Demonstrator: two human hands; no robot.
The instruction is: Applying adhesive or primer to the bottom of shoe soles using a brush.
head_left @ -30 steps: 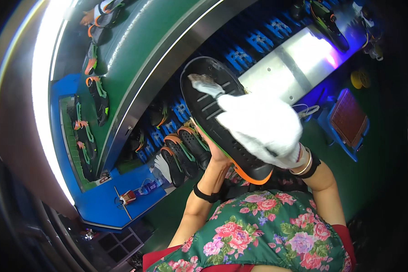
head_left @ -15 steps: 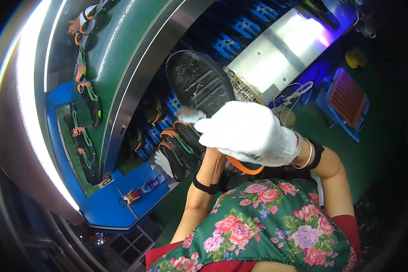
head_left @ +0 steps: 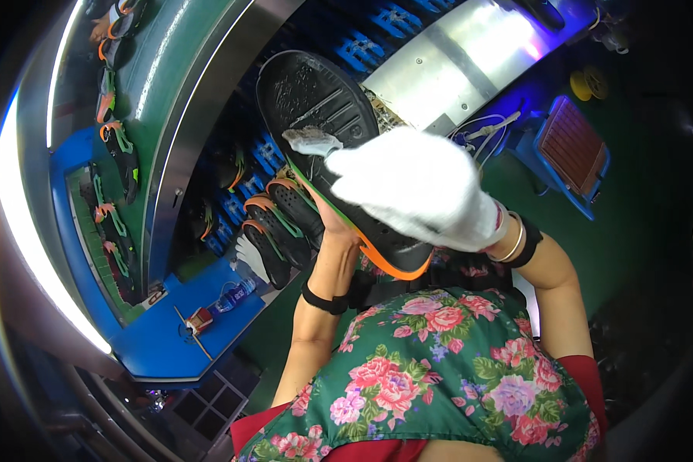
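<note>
While left hand (head_left: 339, 231) props shoe (head_left: 339, 146) from beneath, sole up: fingers mostly hidden behind shoe, grip closed on its underside edge. Right hand (head_left: 420, 189), white glove, lies over shoe's heel half, fingers pinched on small grey brush (head_left: 308, 141) touching black sole. More shoes (head_left: 277, 223) stacked just left of held shoe. Green conveyor belt (head_left: 177, 69) farther left. Red-ribbed blue tray (head_left: 574, 150) well right of shoe.
</note>
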